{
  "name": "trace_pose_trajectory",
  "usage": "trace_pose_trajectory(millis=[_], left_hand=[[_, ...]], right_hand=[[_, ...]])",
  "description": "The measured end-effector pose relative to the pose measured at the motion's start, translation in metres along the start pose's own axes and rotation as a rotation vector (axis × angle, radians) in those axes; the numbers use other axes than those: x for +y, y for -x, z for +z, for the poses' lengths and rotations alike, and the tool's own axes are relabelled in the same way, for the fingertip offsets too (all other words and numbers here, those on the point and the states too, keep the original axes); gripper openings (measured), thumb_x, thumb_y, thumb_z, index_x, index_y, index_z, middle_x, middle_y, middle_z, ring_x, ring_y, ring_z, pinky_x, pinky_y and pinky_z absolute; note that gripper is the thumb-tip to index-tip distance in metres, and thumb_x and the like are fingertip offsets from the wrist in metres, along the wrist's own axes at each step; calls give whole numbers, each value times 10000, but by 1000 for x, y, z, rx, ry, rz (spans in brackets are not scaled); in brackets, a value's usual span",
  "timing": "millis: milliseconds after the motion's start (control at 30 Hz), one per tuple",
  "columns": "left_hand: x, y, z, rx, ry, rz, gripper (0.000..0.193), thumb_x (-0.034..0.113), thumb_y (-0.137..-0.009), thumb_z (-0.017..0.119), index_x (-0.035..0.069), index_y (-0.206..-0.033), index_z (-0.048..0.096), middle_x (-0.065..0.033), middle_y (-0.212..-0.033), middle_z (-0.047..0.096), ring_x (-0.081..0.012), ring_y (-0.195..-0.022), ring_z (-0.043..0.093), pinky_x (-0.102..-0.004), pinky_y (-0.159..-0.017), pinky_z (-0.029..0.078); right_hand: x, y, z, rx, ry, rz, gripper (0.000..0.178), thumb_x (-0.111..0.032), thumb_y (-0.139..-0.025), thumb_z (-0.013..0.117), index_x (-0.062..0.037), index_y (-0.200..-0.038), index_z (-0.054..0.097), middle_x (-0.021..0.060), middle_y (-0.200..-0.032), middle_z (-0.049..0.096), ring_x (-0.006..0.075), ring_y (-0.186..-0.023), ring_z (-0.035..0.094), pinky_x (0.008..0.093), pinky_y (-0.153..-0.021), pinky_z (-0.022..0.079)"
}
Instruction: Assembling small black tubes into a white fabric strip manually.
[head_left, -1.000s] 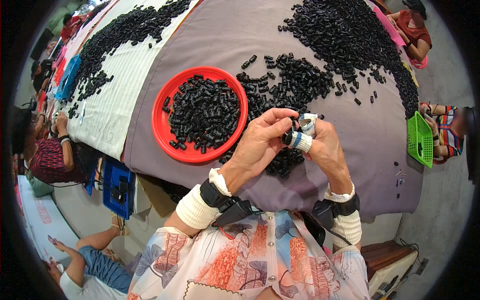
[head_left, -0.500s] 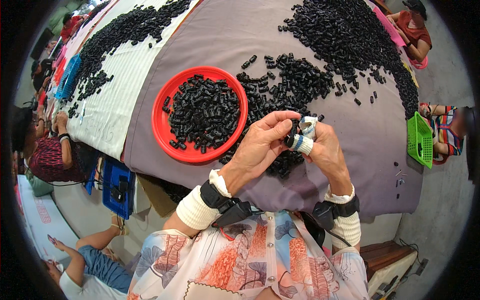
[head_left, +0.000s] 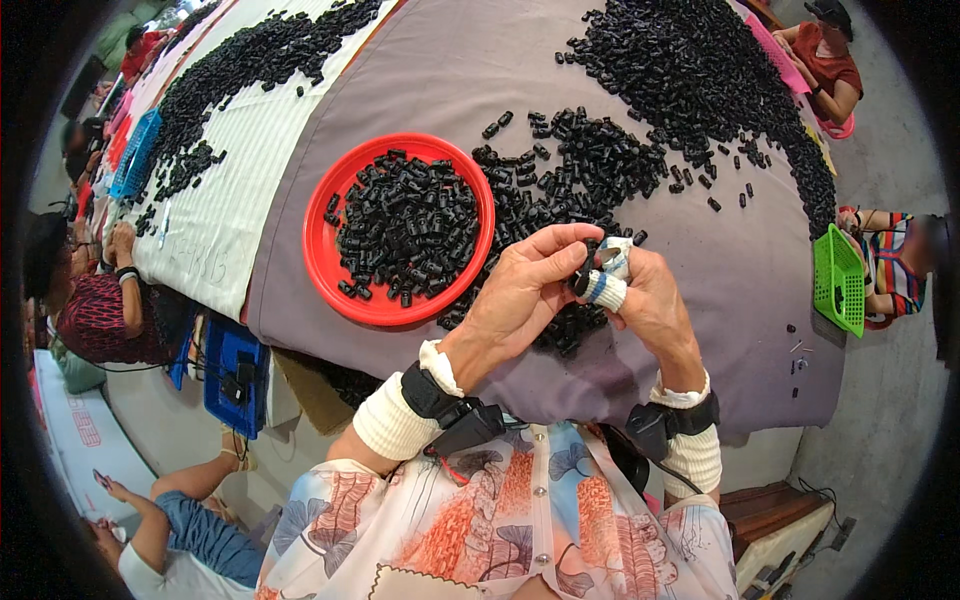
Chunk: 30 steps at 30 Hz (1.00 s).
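My left hand (head_left: 512, 285) pinches a small black plastic part (head_left: 580, 280) between thumb and fingers, above the front of the table. Close against it on the right is my right hand (head_left: 655, 300), its fingers bent around the same part. White finger wraps (head_left: 606, 290) with blue stripes cover its fingertips and partly hide the part. Beneath both hands lies a loose heap of similar black parts (head_left: 570, 330), spreading away over the grey cloth. To the left of my left hand, a round red tray (head_left: 322, 265) holds many of these parts.
A larger pile of black parts (head_left: 690, 70) covers the far right. A green basket (head_left: 838, 280) sits at the table's right edge, a blue basket (head_left: 135, 150) at far left. A blue crate (head_left: 225, 375) stands below the table's left side. Other people sit around.
Both hands stay almost in place. The black part and the wrapped right fingertips have shifted very slightly against each other.
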<state>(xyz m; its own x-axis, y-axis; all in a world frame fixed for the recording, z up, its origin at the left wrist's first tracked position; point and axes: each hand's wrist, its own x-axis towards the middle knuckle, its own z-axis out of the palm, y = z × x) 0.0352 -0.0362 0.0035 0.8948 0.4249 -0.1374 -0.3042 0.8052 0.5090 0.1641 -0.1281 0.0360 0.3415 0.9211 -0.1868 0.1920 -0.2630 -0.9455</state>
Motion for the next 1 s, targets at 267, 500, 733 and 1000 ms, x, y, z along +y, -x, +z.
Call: trace_pose_trajectory(millis=[267, 500, 733, 1000], left_hand=[[0, 0, 0, 4, 31, 1, 236, 138, -910, 502, 19, -1109, 545, -62, -978, 597, -122, -874, 575, -287, -780, 485], [0, 1, 2, 38, 29, -6, 213, 131, -911, 500, 19, -1084, 555, -61, -976, 598, -122, -873, 581, -282, -784, 491], [2, 2, 4, 57, 8, -9, 206, 124, -909, 504, 5, -1069, 555, -61, -974, 593, -120, -883, 578, -277, -784, 491], [4, 1, 6, 72, -22, 10, 191, 119, -900, 517, 9, -1051, 560, -47, -954, 590, -110, -861, 569, -266, -778, 480]], right_hand=[[-4, -1, 0, -9, 45, 15, 269, -258, -742, 688, -11, -736, 582, -6, -597, 524, 77, -545, 439, 265, -504, 372], [2, -3, -3, -35, 112, 22, 278, -264, -729, 696, -12, -740, 580, -5, -577, 511, 79, -535, 431, 270, -496, 370], [-6, -4, -3, -43, 150, -3, 309, -286, -709, 716, -11, -755, 584, 35, -598, 551, 105, -539, 461, 281, -511, 392], [-9, -5, -4, -46, 190, -4, 324, -299, -711, 718, -9, -760, 580, 39, -611, 555, 107, -550, 463, 284, -522, 398]])
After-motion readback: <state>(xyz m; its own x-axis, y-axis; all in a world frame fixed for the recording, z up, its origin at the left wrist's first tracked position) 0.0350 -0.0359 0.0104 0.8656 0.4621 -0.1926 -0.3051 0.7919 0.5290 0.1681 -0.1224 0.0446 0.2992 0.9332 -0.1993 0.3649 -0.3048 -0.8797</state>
